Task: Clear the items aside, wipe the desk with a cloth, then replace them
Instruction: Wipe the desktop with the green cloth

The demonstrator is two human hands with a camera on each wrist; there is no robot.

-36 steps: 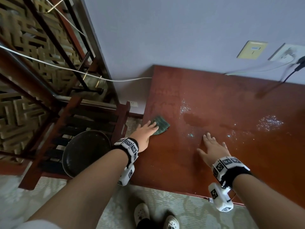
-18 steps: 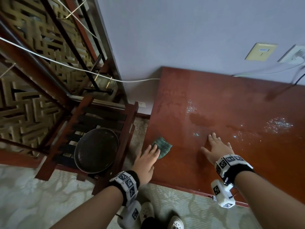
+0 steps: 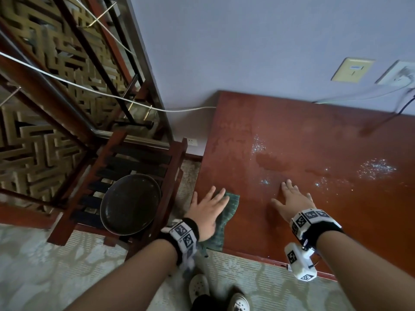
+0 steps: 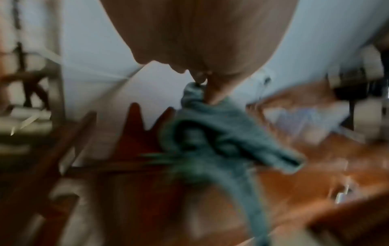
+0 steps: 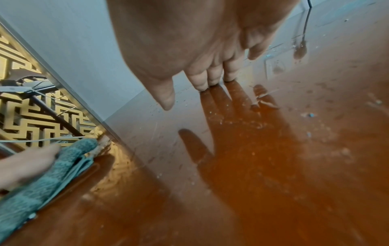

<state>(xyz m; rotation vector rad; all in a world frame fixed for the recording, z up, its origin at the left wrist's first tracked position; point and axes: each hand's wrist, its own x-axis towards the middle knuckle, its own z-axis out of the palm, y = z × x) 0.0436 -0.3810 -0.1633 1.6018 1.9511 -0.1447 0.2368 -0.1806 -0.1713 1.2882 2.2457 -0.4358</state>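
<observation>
A red-brown wooden desk (image 3: 314,135) stands against the wall, its top bare apart from white specks (image 3: 375,169) and a damp patch (image 3: 269,161). My left hand (image 3: 210,202) lies flat with spread fingers on a green cloth (image 3: 232,206) at the desk's front left corner. The cloth's lower end hangs over the front edge. The blurred left wrist view shows the cloth (image 4: 221,129) bunched under my left hand (image 4: 200,41). My right hand (image 3: 292,198) rests flat on the desk, fingers straight, holding nothing. The right wrist view shows its fingers (image 5: 212,74) touching the glossy top (image 5: 273,183) and the cloth (image 5: 52,174) at the left.
A dark round tray (image 3: 130,204) lies on a slatted wooden rack (image 3: 175,176) left of the desk. A white cable (image 3: 89,88) runs across to the wall. Wall sockets (image 3: 351,69) and a dark cable (image 3: 381,122) are at the back right. My feet (image 3: 198,288) stand on patterned carpet.
My left hand has drawn the cloth along the desk's left side toward the front edge, where the cloth now hangs over. The right hand has stayed flat in place.
</observation>
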